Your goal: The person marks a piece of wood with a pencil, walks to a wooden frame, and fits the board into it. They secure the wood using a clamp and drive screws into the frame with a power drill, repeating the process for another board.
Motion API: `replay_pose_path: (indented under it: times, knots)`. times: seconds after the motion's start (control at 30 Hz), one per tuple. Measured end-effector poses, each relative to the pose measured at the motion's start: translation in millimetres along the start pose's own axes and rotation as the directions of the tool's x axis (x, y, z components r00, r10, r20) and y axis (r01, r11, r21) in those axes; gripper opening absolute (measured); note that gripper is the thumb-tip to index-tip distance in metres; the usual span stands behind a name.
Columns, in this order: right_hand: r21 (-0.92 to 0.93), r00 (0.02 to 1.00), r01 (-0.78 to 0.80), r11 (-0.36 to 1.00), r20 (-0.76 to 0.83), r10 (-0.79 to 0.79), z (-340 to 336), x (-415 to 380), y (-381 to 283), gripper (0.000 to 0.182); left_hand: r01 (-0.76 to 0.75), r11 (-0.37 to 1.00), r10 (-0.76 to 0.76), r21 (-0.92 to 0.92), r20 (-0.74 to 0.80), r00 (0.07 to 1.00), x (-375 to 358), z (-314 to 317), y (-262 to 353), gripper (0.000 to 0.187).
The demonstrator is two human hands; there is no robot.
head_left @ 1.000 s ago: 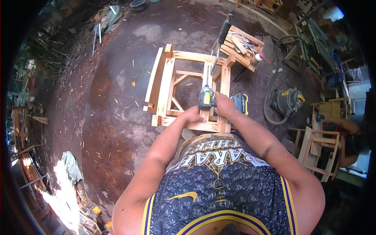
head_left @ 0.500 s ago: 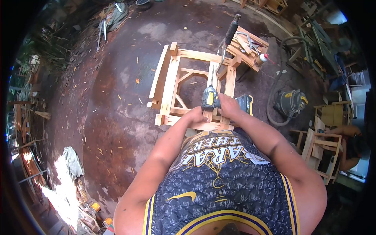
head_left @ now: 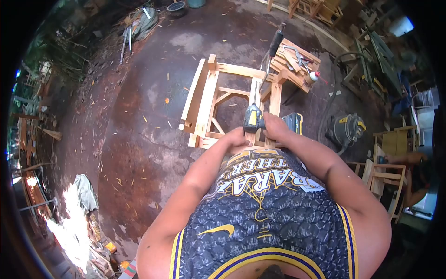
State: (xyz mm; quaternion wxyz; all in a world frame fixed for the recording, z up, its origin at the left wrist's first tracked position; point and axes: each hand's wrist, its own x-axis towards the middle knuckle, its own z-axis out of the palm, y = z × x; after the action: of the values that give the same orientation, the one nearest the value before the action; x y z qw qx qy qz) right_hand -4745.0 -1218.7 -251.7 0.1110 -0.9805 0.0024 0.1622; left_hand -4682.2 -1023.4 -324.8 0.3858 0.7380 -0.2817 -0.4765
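A light wooden frame (head_left: 204,102) with several rails lies in front of my body. Over its right part I see a black and yellow power drill (head_left: 252,118), its long bit pointing away from me along a slat. My right hand (head_left: 274,125) is wrapped round the drill's grip, and the battery shows to the right of it. My left hand (head_left: 237,138) is closed on the near end of the slat, just below the drill. A bar clamp (head_left: 275,42) with a dark handle stands at the frame's far right corner.
Beyond the frame, a small stand (head_left: 297,63) holds wood pieces, a clamp and a glue bottle (head_left: 312,76). A shop vacuum (head_left: 346,130) stands at right. Farther right, another person's arm (head_left: 406,159) is beside a wooden chair frame (head_left: 389,174).
The view has shifted slightly, so the frame, drill and both hands appear a little farther right. Both hands keep their hold, and the near edge of the frame is more hidden by the shirt.
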Motion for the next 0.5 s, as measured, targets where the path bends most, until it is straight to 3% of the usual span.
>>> replay_pose_path:
  times: [0.1, 0.17, 0.23, 0.3, 0.37, 0.43, 0.5]
  knots:
    - [0.022, 1.000, -0.019, 1.000, 0.024, 0.018, -7.1, -0.8, -2.6, 0.046, -0.086, 0.996, 0.084, -0.020, -0.057, 0.995, 0.1, 3.4, -5.3, 0.060]
    - [0.046, 0.999, -0.029, 0.999, 0.017, 0.029, -10.2, -1.0, -4.7, 0.046, 0.003, 0.998, 0.000, 0.062, -0.052, 0.999, 10.2, 2.4, -10.0, 0.057]
    - [0.077, 0.997, -0.023, 0.997, 0.079, 0.016, -4.4, -10.7, -9.4, 0.051, -0.190, 0.981, 0.191, -0.028, 0.022, 0.981, 23.7, 8.2, -29.8, 0.053]
    - [0.130, 0.998, -0.030, 0.991, 0.066, 0.021, 22.0, -30.8, -7.8, 0.056, -0.152, 0.988, 0.152, -0.007, 0.093, 0.984, 20.5, 6.5, -26.0, 0.046]
    - [0.164, 0.999, -0.023, 0.986, 0.043, 0.016, 22.0, -33.7, 1.0, 0.062, -0.159, 0.987, 0.160, 0.019, -0.092, 0.983, 26.0, 13.2, -32.3, 0.040]
    - [0.191, 0.999, 0.033, 0.981, -0.028, -0.028, 3.5, -55.3, -6.8, 0.066, -0.115, 0.993, 0.115, -0.015, -0.050, 0.992, 33.7, 14.4, -44.7, 0.056]
    - [0.225, 1.000, -0.005, 0.974, 0.012, 0.002, -10.6, -62.5, 1.8, 0.072, 0.003, 1.000, -0.004, -0.021, -0.024, 1.000, 4.6, 1.5, -6.0, 0.058]
